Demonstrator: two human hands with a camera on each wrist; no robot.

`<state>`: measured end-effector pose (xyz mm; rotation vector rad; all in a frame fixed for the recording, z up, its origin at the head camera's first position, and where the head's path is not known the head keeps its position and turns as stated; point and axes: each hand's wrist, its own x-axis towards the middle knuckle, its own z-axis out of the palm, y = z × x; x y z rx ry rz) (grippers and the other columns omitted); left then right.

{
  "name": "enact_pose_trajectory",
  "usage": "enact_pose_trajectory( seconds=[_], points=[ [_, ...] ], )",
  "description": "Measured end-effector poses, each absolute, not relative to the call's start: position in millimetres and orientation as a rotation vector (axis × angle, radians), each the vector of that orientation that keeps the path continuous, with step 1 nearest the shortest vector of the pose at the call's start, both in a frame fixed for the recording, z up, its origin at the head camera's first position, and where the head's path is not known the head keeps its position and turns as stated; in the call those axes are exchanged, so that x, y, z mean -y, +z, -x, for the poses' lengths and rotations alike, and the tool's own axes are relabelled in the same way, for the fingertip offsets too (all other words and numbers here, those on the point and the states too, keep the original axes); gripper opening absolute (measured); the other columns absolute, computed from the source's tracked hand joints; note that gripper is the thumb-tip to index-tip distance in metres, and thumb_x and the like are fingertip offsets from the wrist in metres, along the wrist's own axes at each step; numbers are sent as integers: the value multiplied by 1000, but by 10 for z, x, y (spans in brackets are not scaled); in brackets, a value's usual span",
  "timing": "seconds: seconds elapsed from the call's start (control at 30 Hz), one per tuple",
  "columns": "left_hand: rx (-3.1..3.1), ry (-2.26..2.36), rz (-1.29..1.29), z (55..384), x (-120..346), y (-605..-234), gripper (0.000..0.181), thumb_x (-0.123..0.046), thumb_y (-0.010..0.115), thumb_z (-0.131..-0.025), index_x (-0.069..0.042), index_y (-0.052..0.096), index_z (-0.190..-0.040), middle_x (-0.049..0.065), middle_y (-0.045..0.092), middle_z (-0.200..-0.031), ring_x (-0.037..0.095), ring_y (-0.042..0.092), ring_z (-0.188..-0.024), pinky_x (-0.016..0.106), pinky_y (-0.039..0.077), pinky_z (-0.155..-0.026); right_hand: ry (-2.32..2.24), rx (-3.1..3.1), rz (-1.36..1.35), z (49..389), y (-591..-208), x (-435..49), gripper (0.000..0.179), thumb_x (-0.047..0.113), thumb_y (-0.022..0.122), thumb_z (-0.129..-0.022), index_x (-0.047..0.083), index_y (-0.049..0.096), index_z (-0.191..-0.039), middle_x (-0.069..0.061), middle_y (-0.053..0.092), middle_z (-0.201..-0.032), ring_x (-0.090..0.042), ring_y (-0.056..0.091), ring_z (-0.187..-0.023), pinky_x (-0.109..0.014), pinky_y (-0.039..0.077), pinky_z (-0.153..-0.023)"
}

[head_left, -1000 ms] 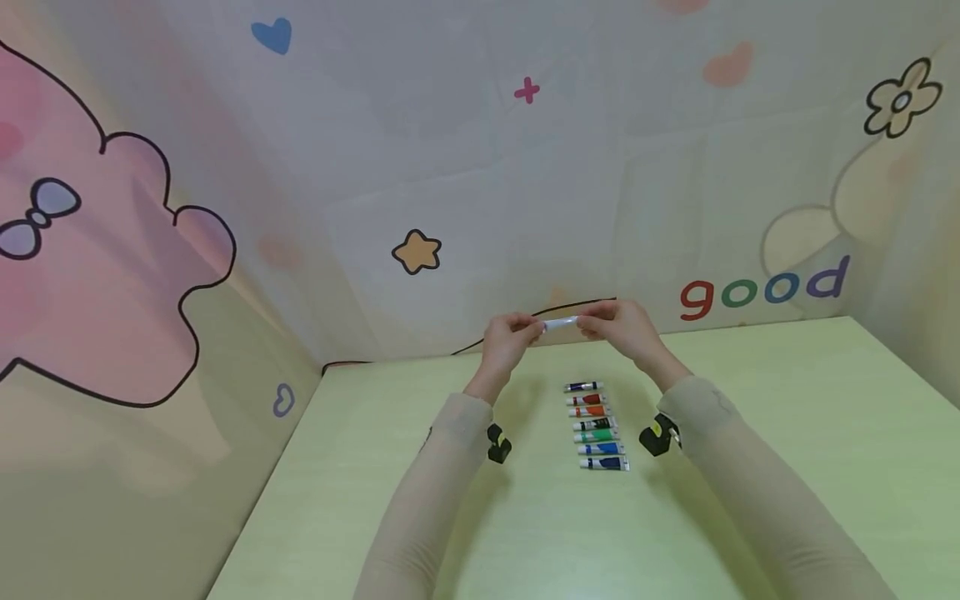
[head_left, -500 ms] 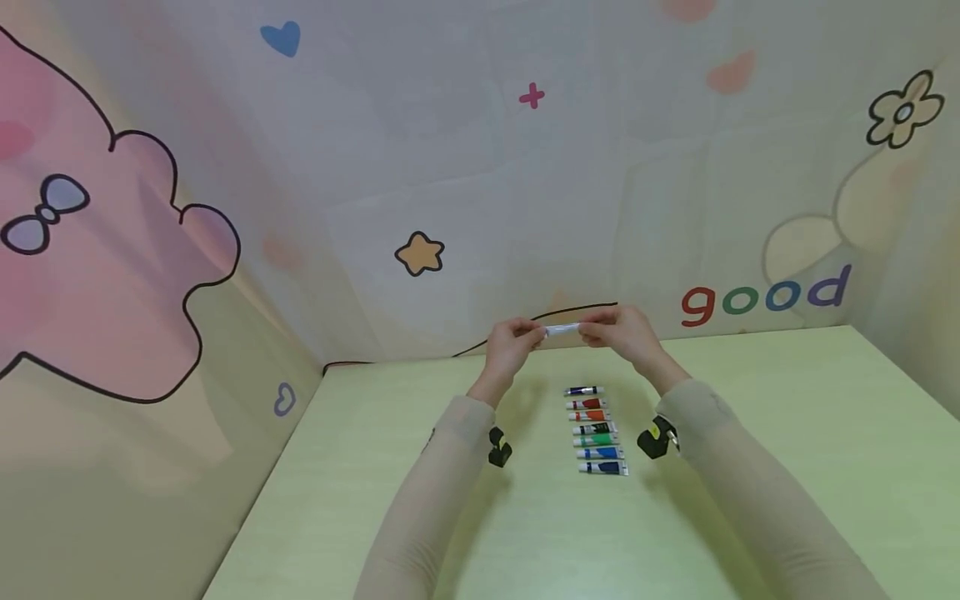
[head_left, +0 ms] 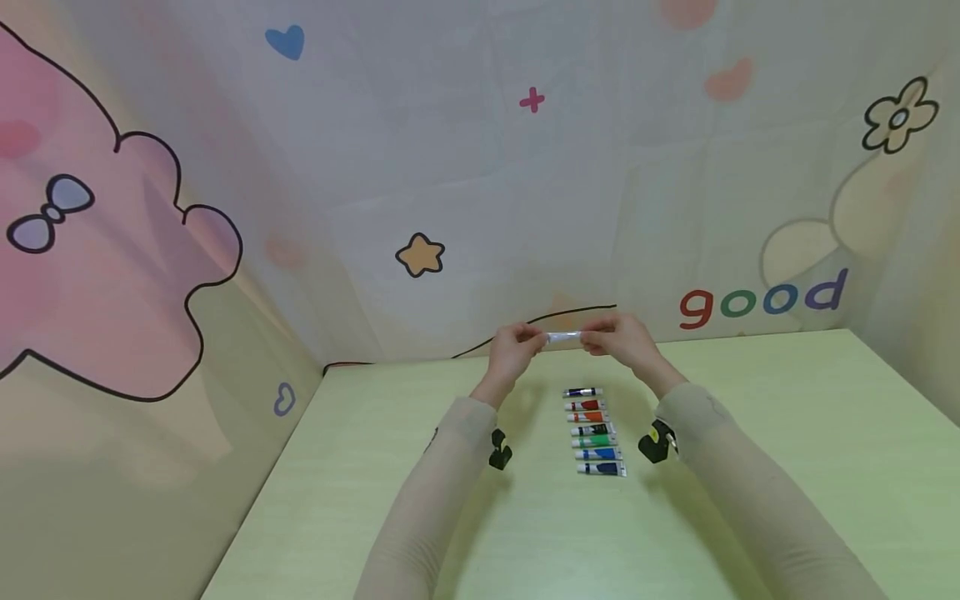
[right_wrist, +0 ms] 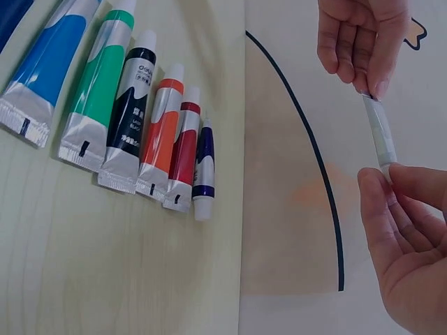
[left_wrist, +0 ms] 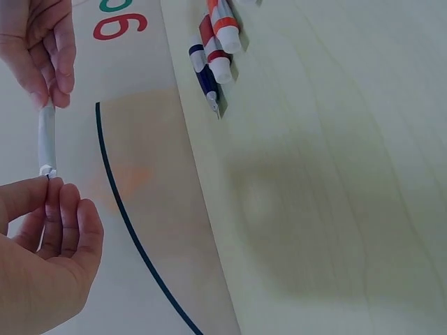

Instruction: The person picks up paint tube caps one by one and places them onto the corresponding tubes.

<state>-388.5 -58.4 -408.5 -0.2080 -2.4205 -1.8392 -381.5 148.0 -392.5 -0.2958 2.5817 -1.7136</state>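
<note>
Between my two hands, raised beyond the row of tubes near the backdrop, is a slim white paint tube (head_left: 563,337). My left hand (head_left: 513,354) pinches one end between thumb and fingertips. The opposite end is pinched the same way by my right hand (head_left: 624,340). In the left wrist view the tube (left_wrist: 46,136) has a small whitish tip at the left fingertips. Both ends are partly hidden by fingers.
Several paint tubes lie in a row: dark blue (head_left: 602,469), blue (head_left: 600,455), green (right_wrist: 100,93), black (right_wrist: 130,102), orange (right_wrist: 161,132), red (right_wrist: 184,150) and purple (right_wrist: 204,166). The purple one lies reversed. A printed cloth backdrop (head_left: 480,183) rises behind the pale table (head_left: 360,467).
The white tube has gone from slightly tilted to nearly level, and both hands sit a little lower. The whole head view has shifted slightly; the row of tubes stays put on the table.
</note>
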Motion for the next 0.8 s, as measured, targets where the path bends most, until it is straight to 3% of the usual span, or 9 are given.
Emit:
enact_pose_trajectory(
  seconds=[0.13, 0.3, 0.43, 0.53, 0.7, 0.8],
  points=[
    [2417, -1841, 224, 3899, 569, -4125, 14, -14, 69, -97, -2, 72, -103, 5, 68, -91, 20, 63, -83, 34, 55, -80, -1714, -2589, 292, 3828, -3956, -1492, 30, 13, 63, -101, -10, 65, -120, -23, 68, -110, -16, 68, -85, -37, 57, -88],
    [2408, -1848, 204, 3910, 556, -4187, 12, -12, 69, -97, -2, 72, -101, 5, 69, -88, 13, 60, -76, 30, 54, -74, -1698, -2589, 268, 3839, -4007, -1495, 29, 13, 62, -101, -9, 65, -120, -22, 68, -110, -24, 68, -90, -32, 57, -85],
    [2413, -1848, 202, 3903, 535, -4224, 11, -10, 70, -96, -1, 72, -101, 5, 69, -89, 12, 61, -77, 41, 56, -82, -1691, -2580, 263, 3830, -4042, -1506, 31, 12, 61, -102, -11, 63, -123, -26, 67, -113, -33, 68, -98, -35, 57, -87],
    [2417, -1835, 213, 3904, 516, -4245, 11, -9, 70, -96, 0, 71, -101, 6, 68, -89, 14, 62, -78, 46, 56, -86, -1689, -2577, 259, 3826, -4060, -1522, 32, 11, 60, -103, -12, 62, -125, -27, 66, -115, -33, 68, -98, -38, 56, -90],
    [2427, -1797, 222, 3920, 503, -4274, 10, -8, 70, -96, 1, 72, -100, 6, 69, -89, 13, 61, -77, 33, 56, -77, -1686, -2566, 253, 3845, -4095, -1544, 31, 11, 59, -103, -11, 63, -123, -26, 67, -112, -20, 68, -86, -43, 55, -93],
    [2436, -1790, 227, 3926, 503, -4284, 10, -9, 70, -96, 0, 73, -100, 6, 69, -89, 11, 60, -76, 27, 54, -73, -1687, -2568, 254, 3851, -4118, -1551, 29, 10, 59, -103, -11, 63, -122, -25, 68, -111, -17, 67, -84, -39, 56, -90]
  ],
)
